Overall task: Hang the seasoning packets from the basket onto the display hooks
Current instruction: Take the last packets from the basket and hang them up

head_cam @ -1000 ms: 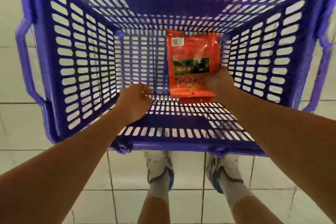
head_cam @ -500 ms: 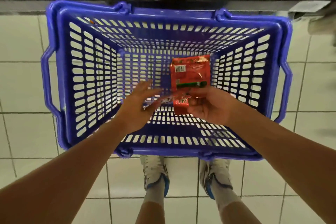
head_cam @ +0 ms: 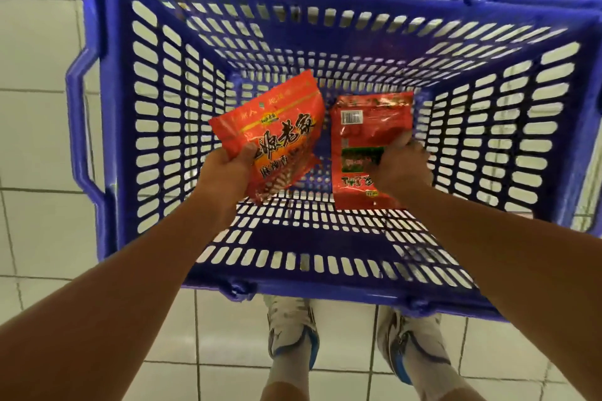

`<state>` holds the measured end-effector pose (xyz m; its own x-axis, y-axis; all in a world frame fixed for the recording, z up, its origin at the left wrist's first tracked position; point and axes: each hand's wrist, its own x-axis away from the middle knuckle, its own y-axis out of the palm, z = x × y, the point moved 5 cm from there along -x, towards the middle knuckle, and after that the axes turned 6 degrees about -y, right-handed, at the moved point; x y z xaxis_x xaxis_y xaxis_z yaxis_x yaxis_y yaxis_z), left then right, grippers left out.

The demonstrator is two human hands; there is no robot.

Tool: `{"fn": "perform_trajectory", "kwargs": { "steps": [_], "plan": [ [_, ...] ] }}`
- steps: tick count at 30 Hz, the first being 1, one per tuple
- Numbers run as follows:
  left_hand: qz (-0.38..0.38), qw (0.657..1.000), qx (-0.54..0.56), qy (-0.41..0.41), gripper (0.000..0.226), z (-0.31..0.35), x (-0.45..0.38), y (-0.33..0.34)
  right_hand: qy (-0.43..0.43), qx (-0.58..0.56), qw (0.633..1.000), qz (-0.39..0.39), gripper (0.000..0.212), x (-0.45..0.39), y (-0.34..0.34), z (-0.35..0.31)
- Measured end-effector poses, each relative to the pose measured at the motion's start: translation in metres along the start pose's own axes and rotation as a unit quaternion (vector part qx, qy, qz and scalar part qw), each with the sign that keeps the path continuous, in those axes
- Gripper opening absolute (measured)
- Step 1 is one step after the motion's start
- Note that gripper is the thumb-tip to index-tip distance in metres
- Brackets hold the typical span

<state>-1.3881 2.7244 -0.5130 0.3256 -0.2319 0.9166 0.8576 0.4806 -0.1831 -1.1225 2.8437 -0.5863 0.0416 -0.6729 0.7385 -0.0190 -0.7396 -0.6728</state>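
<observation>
— Where are the packets now?

— One in each of the hands, both held over the inside of the blue basket (head_cam: pixel 107 127) on the tiled floor (head_cam: pixel 39 140). The left hand (head_cam: pixel 228 172) grips the front-facing packet (head_cam: pixel 277 137) by its lower left corner, tilted. The right hand (head_cam: pixel 399 166) pinches the back-facing packet (head_cam: pixel 368 137) at its right edge, barcode up top.

— How do they look to handle?

— Light, I'd say, and soft: glossy film pouches that crinkle and sag. Probably a bit slippery, so a firm pinch on a flat sealed edge seems safest. For hanging, I'd take hold just beside the top seal, where a hook hole would be; I can't make one out from here.

— And the arms?

— Both stretched forward and down, wrists nearly level, hands near each other but not touching. No display hooks in sight, so hanging is not yet done.
</observation>
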Motion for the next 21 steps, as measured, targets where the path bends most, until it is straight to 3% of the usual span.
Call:
{"fn": "perform_trajectory", "kwargs": {
  "steps": [5,9,11,13,16,18,21],
  "plan": [
    [-0.007,1.0,0.011,-0.013,0.022,0.003,0.004,-0.008,0.067,-0.048,0.996,0.045,0.094,0.007,0.013,-0.002],
    [-0.002,0.999,-0.03,0.014,0.021,0.013,0.012,-0.017,0.042,-0.154,0.981,0.107,0.056,0.007,-0.011,0.017],
    [-0.002,0.999,-0.038,0.026,0.017,0.02,0.022,-0.022,0.034,-0.232,0.969,0.083,0.038,0.014,-0.032,0.019],
    [0.003,0.999,-0.036,0.035,0.017,0.025,0.036,-0.028,0.085,-0.384,0.919,0.03,0.02,0.025,-0.055,0.02],
    [-0.006,0.997,-0.049,0.056,0.017,0.039,0.069,-0.034,0.145,-0.594,0.783,-0.113,0.034,0.056,-0.099,0.015],
    [-0.034,0.992,-0.073,0.093,0.016,0.058,0.101,-0.029,0.148,-0.637,0.729,-0.202,0.026,0.089,-0.136,0.006],
    [-0.045,0.983,-0.071,0.161,0.024,0.092,0.16,-0.019,0.152,-0.678,0.665,-0.272,0.014,0.149,-0.185,-0.004]
  ]
}}
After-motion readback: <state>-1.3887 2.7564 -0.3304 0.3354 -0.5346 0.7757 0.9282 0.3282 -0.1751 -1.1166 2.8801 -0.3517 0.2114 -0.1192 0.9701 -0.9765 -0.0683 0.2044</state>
